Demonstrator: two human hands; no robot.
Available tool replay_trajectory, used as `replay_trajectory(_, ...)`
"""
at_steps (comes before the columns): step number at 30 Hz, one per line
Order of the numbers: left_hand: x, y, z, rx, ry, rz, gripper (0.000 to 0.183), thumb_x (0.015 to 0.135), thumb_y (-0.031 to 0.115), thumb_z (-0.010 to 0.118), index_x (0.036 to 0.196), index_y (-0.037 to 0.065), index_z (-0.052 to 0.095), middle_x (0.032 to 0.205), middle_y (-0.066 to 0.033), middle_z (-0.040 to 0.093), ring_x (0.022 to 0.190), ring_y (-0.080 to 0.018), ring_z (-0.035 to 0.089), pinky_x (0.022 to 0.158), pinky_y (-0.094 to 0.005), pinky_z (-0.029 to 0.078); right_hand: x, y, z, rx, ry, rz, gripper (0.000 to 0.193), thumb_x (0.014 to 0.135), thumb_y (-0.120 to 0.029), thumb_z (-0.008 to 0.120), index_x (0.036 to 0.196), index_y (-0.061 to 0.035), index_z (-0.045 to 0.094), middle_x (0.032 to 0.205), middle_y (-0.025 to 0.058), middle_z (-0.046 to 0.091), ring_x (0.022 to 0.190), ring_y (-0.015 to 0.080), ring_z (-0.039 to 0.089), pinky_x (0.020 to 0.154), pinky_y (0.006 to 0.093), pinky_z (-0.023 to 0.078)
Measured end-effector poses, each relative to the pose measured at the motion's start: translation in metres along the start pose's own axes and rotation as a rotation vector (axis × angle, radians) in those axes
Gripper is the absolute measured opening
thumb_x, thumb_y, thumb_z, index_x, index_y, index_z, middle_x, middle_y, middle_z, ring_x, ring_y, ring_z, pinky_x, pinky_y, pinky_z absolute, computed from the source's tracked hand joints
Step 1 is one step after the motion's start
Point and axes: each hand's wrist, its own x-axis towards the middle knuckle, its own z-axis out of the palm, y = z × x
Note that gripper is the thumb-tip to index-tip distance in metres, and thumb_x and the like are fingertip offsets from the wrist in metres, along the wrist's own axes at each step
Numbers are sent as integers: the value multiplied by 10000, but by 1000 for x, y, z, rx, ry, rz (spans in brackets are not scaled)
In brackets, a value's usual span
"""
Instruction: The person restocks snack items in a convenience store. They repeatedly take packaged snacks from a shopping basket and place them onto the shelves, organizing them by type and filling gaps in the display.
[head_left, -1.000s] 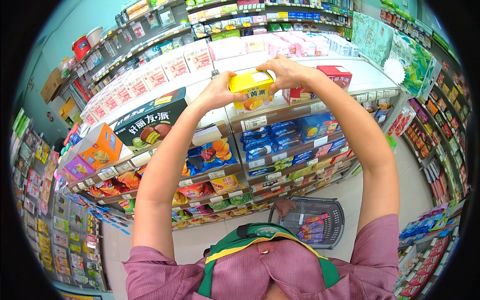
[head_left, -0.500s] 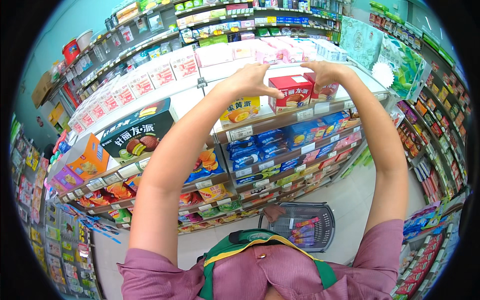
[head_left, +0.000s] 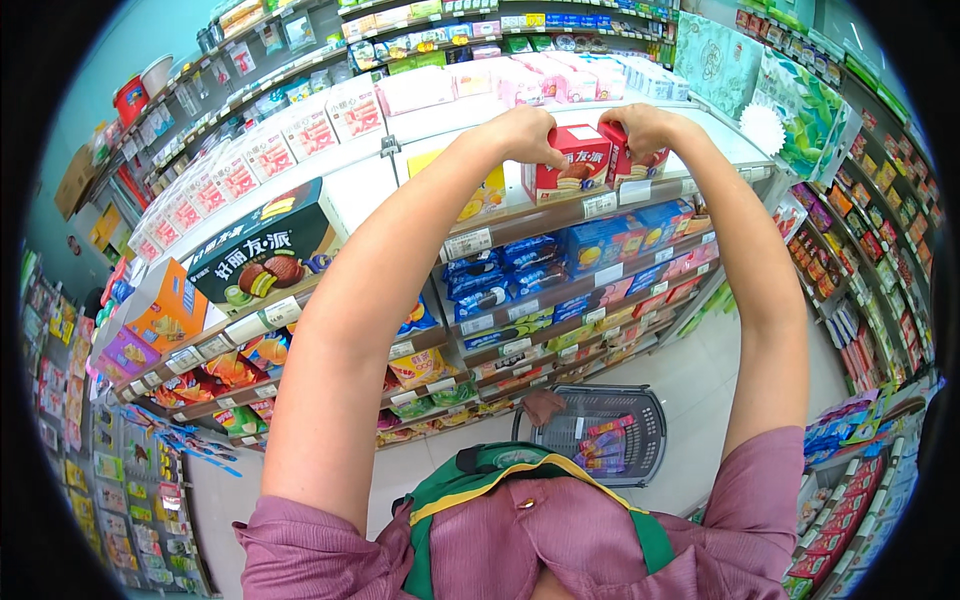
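Two red boxes of chocolate pies stand side by side near the front of the top shelf [head_left: 400,180]. My left hand [head_left: 527,135] is bent around the upper left of the left red box [head_left: 572,172], with the thumb against it. The right red box [head_left: 636,167] is partly covered by my right hand [head_left: 645,130], whose fingers and thumb close on its top. Just left of them, a yellow box of pies [head_left: 488,193] shows partly behind my left forearm. Some fingertips of both hands are hidden behind the boxes.
Left on the shelf are a dark green pie box [head_left: 265,255], an orange box [head_left: 165,305] and a row of white-and-pink cartons [head_left: 308,135]. Pink packs [head_left: 560,80] stand behind. Snack bags fill lower shelves. A grey shopping basket [head_left: 655,440] stands on the floor.
My left hand has gone from spread fingers to a hold at the left red box. My right hand has closed onto the right one. The view has shifted slightly.
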Motion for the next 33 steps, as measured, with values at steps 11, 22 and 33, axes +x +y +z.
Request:
replay_trajectory(11, -106, 58, 54, -184, 536, 451, 478, 772, 240, 707, 1135, -34, 563, 1173, -228, 554, 1100, -359, 528, 941, -404, 434, -76, -42, 35, 78, 548, -191, 658, 670, 20, 630, 1300, -69, 461, 1281, 182, 503, 1190, 346, 454, 1022, 394, 379)
replay_trajectory(22, -232, 36, 238, -662, -211, 191, 429, 801, 228, 680, 1145, -7, 580, 1118, -211, 599, 1043, -368, 566, 906, -401, 457, -209, -157, 221, 566, 242, 130, 524, 712, -46, 690, 1208, -4, 525, 1185, 209, 555, 1128, 364, 493, 988, 393, 395)
replay_trajectory(33, -315, 16, 377, -634, -748, 137, 489, 802, 335, 672, 1150, -3, 601, 1142, -229, 600, 1057, -358, 581, 925, -399, 447, -297, -308, 419, 925, -360, 515, 525, 728, -201, 696, 1187, 7, 549, 1138, 242, 586, 1067, 392, 552, 912, 420, 448)
